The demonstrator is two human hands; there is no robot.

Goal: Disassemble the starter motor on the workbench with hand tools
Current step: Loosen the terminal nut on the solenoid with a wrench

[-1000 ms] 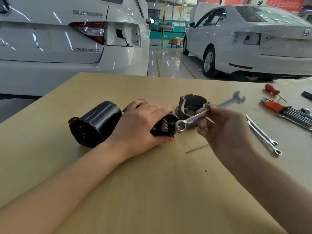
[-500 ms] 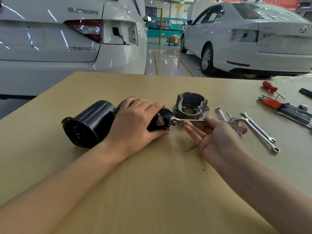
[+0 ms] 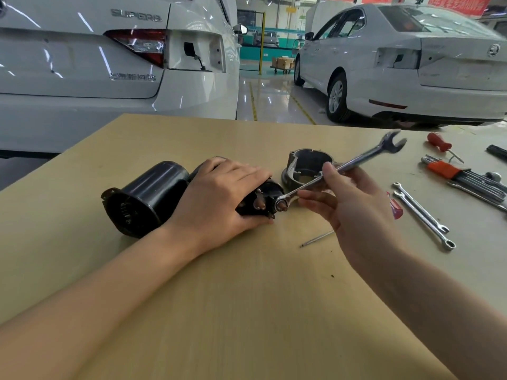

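starter motor [image 3: 148, 198] left on workbench [image 3: 247, 311], housing [image 3: 304, 165] behind wrench [image 3: 340, 168], spare wrenches [image 3: 422, 215] right

Counting now: three wrenches [image 3: 340, 167] [image 3: 421, 208] [image 3: 424, 220], two screwdrivers [image 3: 440, 145] [image 3: 394, 208], one hex-key set [image 3: 463, 175], one loose rod [image 3: 318, 238], two white cars [image 3: 118, 64] [image 3: 411, 64].

2 bare forearms, no sleeves, gloves or jewellery
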